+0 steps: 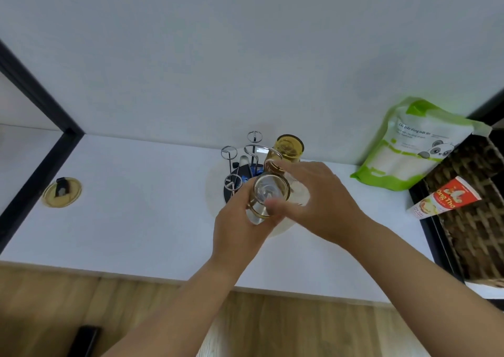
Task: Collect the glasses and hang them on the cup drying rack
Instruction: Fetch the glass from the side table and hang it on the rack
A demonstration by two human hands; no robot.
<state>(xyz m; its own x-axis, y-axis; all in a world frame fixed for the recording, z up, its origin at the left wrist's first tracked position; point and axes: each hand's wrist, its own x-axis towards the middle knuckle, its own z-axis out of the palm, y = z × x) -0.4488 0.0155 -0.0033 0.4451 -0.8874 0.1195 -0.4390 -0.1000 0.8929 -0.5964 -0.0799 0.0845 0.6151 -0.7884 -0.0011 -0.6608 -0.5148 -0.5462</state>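
Note:
The chrome cup drying rack (240, 163) stands on a dark round base at the back of the white counter. An amber glass (289, 148) hangs upside down on its far right arm. A second amber glass (274, 165) sits just below it, partly hidden by my right hand. Both hands hold a clear glass (268, 194) upside down in front of the rack, its base facing me. My left hand (240, 225) grips it from below. My right hand (319, 195) holds it from the right, thumb across its side.
A green and white refill pouch (417, 146) leans on the wall at right, beside a wicker basket (474, 214) with a red packet (447, 198). A round yellow lid (62, 192) lies on the counter at left. A black frame (38, 127) borders the left.

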